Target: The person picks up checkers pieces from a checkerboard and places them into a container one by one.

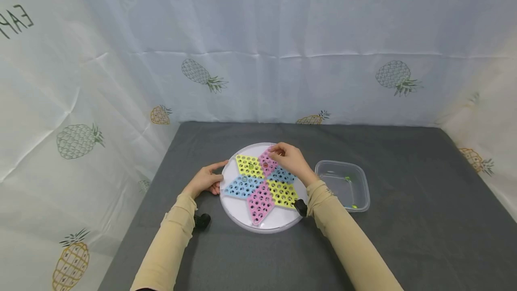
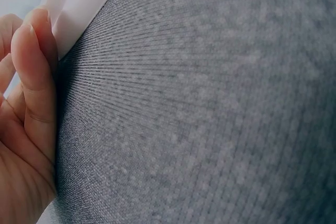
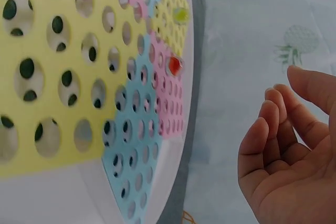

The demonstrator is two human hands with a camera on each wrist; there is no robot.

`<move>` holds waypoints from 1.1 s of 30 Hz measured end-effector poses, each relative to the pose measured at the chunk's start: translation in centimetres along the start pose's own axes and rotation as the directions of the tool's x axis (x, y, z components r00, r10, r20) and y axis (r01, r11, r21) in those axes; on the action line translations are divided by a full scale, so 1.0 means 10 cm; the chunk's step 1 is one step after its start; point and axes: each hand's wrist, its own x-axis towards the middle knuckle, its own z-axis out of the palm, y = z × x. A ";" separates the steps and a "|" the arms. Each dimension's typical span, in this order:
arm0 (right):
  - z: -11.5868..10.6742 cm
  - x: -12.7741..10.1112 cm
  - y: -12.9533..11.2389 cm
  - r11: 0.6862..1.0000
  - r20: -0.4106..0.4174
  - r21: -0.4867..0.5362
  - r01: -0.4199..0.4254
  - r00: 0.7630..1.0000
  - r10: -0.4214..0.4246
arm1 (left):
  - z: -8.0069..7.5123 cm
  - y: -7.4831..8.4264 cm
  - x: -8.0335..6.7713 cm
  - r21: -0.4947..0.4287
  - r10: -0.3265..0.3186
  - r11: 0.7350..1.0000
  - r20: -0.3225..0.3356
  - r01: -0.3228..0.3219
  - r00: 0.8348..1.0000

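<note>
A round white Chinese checkers board [image 1: 238, 217] carries a star of pink, yellow and blue perforated sections. My left hand [image 1: 206, 178] grips its left rim, with bent fingers [image 2: 32, 61] right at the white edge in the left wrist view. Above the far pink section is my right hand [image 1: 291, 160], its fingers loosely bent. No object shows between those fingertips [image 3: 257, 135] in the right wrist view. A red marble [image 3: 174, 65] sits on the pink section, and a yellow-green marble [image 3: 181, 15] on the neighbouring yellow one. Another marble [image 1: 244, 178] lies on the left blue section.
A clear plastic container [image 1: 365, 192] stands right of the board, with small yellow-green marbles [image 1: 354, 206] in it. Dark grey cloth [image 1: 404, 237] covers the table. Pineapple-print curtains [image 1: 282, 84] hang behind and at both sides. A black wrist device [image 1: 300, 207] overlaps the board's right edge.
</note>
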 end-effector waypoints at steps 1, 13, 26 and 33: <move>0.03 0.02 0.00 1.000 -0.001 0.006 -0.001 1.000 0.001 | 0.00 0.00 0.00 0.000 0.001 1.000 0.001 -0.001 1.000; 0.28 0.15 0.15 1.000 -0.016 -0.004 -0.007 1.000 0.007 | 0.01 -0.06 0.02 -0.003 0.006 1.000 0.006 -0.006 1.000; 0.39 0.20 0.17 0.993 0.012 -0.116 -0.028 0.999 0.030 | 0.00 -0.02 0.02 0.003 0.009 1.000 0.001 -0.009 1.000; 0.42 0.21 0.15 0.987 0.040 -0.156 -0.027 0.999 0.034 | 0.00 -0.02 0.01 -0.004 0.012 1.000 0.005 -0.012 1.000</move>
